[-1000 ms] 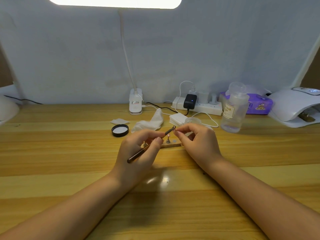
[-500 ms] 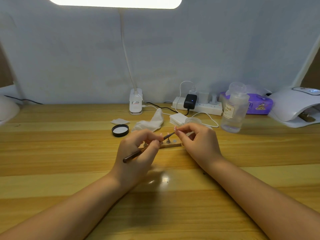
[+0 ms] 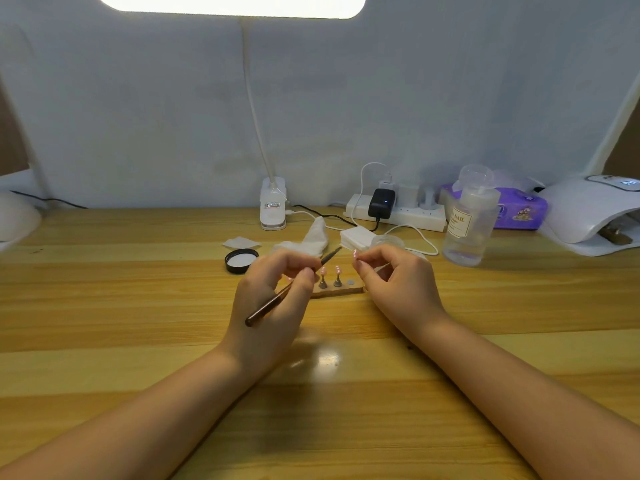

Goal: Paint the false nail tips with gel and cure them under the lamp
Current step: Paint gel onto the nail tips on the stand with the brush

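My left hand point(image 3: 273, 299) grips a thin dark brush point(image 3: 277, 299), its tip pointing up and right. My right hand point(image 3: 398, 282) pinches a small pink nail tip point(image 3: 355, 253) between thumb and finger, a short gap from the brush tip. Between the hands a wooden holder strip point(image 3: 337, 291) lies on the table with two pink nail tips point(image 3: 330, 271) standing on small metal stands. The white curing lamp point(image 3: 588, 213) sits at the far right edge of the table.
A black jar lid point(image 3: 241, 259) lies left of the holder, with a white cloth point(image 3: 313, 239) and a stack of white pads point(image 3: 356, 237) behind. A clear pump bottle point(image 3: 469, 220), a power strip point(image 3: 398, 213), a purple wipes pack point(image 3: 519, 211) and the desk lamp base point(image 3: 273, 209) line the back.
The brush tip and the pinched nail tip were touching; now the hands have drawn apart, and the two tips on the holder show between them.
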